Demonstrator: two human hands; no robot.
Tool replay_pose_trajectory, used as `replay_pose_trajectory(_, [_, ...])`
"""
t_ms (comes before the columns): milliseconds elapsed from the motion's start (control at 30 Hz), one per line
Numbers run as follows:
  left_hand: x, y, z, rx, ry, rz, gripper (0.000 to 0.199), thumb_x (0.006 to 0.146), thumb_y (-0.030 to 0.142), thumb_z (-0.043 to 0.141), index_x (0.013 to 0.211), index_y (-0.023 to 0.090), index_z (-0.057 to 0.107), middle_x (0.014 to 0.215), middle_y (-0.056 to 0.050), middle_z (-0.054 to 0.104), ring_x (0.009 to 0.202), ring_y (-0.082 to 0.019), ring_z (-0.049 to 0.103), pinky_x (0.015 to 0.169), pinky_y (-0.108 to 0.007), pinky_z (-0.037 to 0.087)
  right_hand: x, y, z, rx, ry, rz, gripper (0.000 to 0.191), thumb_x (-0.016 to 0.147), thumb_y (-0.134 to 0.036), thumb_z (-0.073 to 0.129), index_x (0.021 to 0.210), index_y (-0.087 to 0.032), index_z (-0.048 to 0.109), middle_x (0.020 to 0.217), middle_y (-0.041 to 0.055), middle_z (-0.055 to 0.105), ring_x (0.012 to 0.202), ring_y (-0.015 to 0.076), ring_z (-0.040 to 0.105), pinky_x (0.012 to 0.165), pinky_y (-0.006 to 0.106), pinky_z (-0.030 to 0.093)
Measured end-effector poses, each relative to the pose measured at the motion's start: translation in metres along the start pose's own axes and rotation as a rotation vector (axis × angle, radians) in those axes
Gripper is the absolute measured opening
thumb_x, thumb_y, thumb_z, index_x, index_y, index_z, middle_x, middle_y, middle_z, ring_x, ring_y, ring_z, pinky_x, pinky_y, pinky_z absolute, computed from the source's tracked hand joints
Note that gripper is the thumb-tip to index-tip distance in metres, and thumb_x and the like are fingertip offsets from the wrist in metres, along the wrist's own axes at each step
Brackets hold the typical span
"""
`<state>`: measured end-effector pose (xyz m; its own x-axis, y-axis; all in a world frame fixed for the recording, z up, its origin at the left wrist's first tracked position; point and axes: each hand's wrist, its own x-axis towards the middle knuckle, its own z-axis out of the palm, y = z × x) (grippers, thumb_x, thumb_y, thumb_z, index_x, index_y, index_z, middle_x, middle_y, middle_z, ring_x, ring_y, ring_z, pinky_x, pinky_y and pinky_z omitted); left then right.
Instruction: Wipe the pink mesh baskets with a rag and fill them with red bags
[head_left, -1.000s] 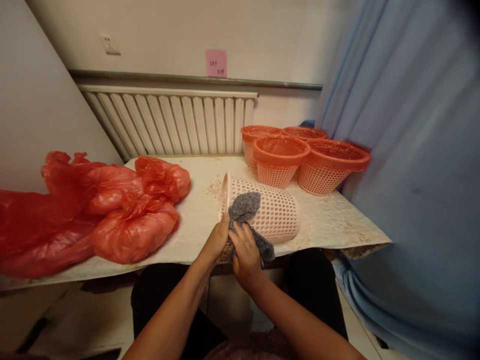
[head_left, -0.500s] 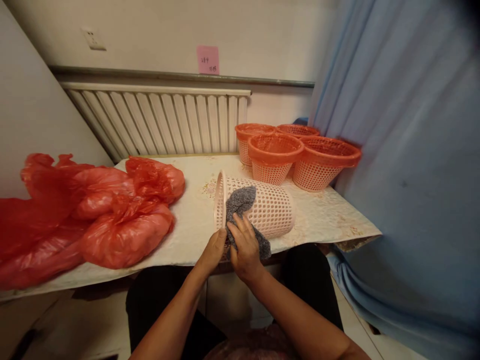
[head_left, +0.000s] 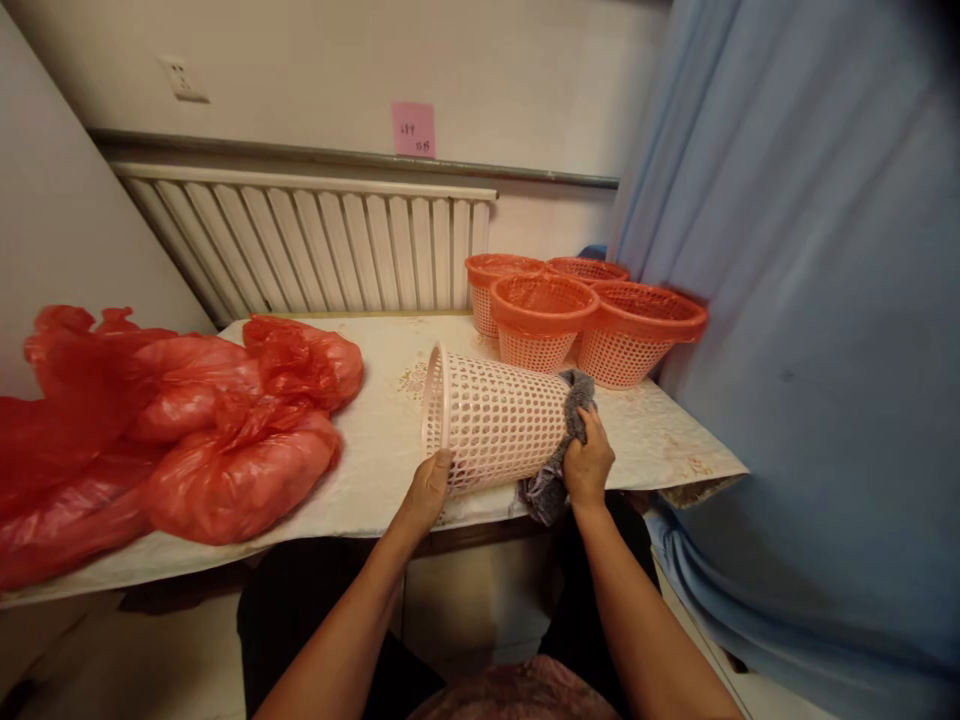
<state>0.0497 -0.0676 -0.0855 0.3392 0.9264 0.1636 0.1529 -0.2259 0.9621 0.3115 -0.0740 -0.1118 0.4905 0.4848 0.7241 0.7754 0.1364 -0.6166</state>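
A pale pink perforated plastic wastebasket (head_left: pixel 499 415) lies on its side at the front of the table, its mouth facing left. My left hand (head_left: pixel 426 490) grips the rim at the near side, thumb outside and the other fingers mostly hidden. At the basket's base end, my right hand (head_left: pixel 590 460) is closed on a grey cloth (head_left: pixel 577 400) pressed against the bottom. Part of the cloth hangs below toward the table edge.
Behind the basket stand several similar baskets (head_left: pixel 536 345) lined with red bags. Red plastic bags (head_left: pixel 240 460) with contents heap on the left of the covered table (head_left: pixel 382 420). A blue curtain (head_left: pixel 787 350) hangs on the right; a radiator (head_left: pixel 315 245) lines the wall.
My right hand has slid the grey cloth from near the basket's rim rightward to its base. My left hand stays at the rim, and the basket has tilted slightly.
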Motion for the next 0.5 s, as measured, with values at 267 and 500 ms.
replay_pose_trajectory(267, [0.005,-0.002,-0.004,-0.067,-0.061,-0.008,0.079,0.089,0.069,0.019,0.112,0.009,0.065,0.109,-0.013,0.071,0.11,-0.026,0.062,0.103,-0.04,0.042,0.021,-0.046,0.019,0.082,-0.051,-0.022,0.054,0.069,-0.003,0.038,0.117,-0.011,0.062,0.132,0.0143,0.057,0.126,0.0223,0.05,0.11,0.045,0.037])
replay_pose_trajectory(500, [0.007,0.013,-0.005,-0.076,-0.022,-0.07,0.083,0.084,0.075,0.023,0.102,0.008,0.068,0.098,-0.013,0.074,0.098,-0.026,0.066,0.095,-0.038,0.048,0.029,-0.131,0.044,0.293,-0.371,-0.351,0.062,0.066,0.001,0.038,0.123,-0.011,0.057,0.137,0.0125,0.052,0.131,0.0208,0.045,0.114,0.043,0.033])
